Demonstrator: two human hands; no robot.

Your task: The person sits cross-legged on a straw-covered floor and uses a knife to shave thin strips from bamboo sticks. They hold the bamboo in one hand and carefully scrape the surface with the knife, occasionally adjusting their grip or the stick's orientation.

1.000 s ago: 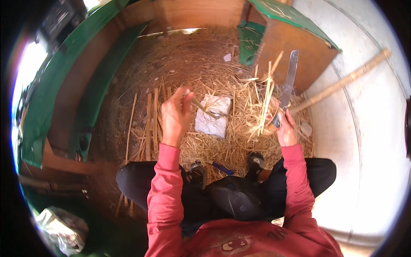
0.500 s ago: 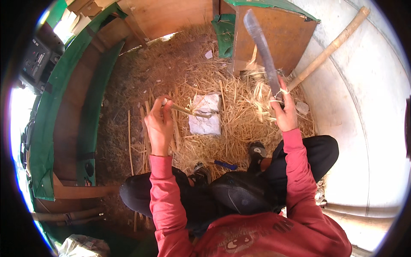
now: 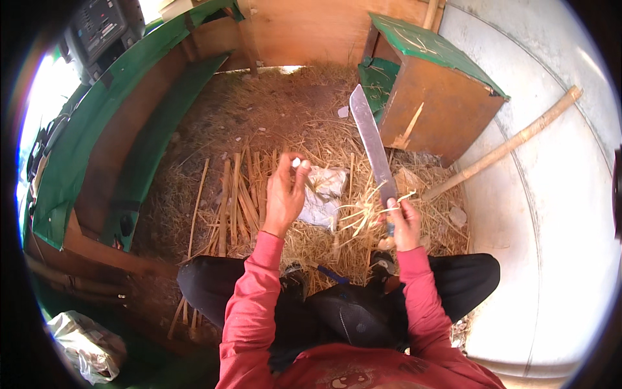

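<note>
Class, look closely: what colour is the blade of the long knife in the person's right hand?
Dull grey; the blade shows best in the head view.

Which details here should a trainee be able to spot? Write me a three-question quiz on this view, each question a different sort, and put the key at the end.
1. Multiple choice: what colour is the covering on top of the wooden box?
A) red
B) green
C) white

2. True or false: the left hand holds the long-bladed knife.

3. Fill in the gap: as seen in the picture, the thick sticks lie to the ____ of the pale block.

Key: 1. B. 2. False; the right hand holds it. 3. left.
</note>
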